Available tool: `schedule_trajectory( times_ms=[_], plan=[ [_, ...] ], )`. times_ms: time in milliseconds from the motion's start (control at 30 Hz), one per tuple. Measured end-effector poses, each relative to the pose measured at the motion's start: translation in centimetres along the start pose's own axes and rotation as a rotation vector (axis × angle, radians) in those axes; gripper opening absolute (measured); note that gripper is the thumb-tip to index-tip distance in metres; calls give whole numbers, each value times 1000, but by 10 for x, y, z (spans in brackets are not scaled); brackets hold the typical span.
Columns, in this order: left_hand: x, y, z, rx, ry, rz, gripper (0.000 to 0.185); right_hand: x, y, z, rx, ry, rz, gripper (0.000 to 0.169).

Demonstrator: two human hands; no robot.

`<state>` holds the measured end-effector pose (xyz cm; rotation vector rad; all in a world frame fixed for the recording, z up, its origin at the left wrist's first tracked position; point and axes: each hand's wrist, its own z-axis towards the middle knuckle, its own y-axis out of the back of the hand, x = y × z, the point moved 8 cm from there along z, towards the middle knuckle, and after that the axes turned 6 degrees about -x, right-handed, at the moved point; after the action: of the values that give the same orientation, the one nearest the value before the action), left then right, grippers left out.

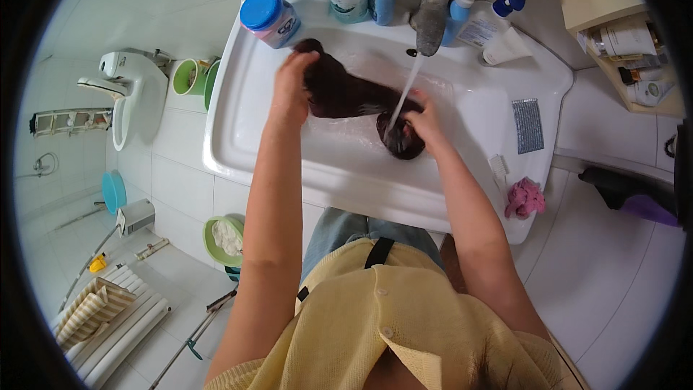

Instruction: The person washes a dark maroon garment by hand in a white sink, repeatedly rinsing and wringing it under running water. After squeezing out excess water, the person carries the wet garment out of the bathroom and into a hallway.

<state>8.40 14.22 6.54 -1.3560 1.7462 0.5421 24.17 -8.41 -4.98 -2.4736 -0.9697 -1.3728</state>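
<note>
A dark brown wet cloth [346,92] stretches between my hands over the white sink basin [238,114]. My left hand [295,84] grips its upper left end, near the blue-lidded jar [269,19]. At the other end, my right hand [422,119] holds the cloth by its bunched part, fingers partly hidden by the fabric. Water runs from the grey faucet [430,21] in a stream onto that bunched part. Beneath the cloth, shallow water lies in the basin.
Pump bottles [347,2] and a white tube [506,47] line the sink's back edge. On the right ledge lie a silvery scouring pad [528,125], a white brush [498,169] and a crumpled pink cloth [525,197]. A green basin [223,241] stands low at the left.
</note>
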Motion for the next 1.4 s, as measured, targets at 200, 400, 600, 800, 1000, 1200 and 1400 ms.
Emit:
schedule_trajectory(
  times_ms=[200, 400, 600, 800, 1000, 1200, 1400],
  plan=[
    [77, 15, 11, 28, -117, 231, 52, 4, -71, -30, -53, 496, -843, 42],
    [94, 22, -50, -19, -588, 970, 35, -16, 19, 27, -451, 312, -522, 39],
    [128, 9, -81, 156, -516, 1507, 32, 20, -99, -62, 216, 452, -577, 44],
    [128, 0, -84, 136, -609, 1492, 29, 13, 87, -9, -619, 261, -209, 39],
    [130, 16, -70, 113, -491, 1477, 32, 68, -120, -93, 171, 574, -312, 52],
    [126, 0, -77, 117, -552, 1512, 45, 16, 63, 4, -428, 370, -8, 40],
    [125, -12, -73, 77, -472, 1422, 77, 17, -63, -36, 50, 264, 80, 47]
  ],
)
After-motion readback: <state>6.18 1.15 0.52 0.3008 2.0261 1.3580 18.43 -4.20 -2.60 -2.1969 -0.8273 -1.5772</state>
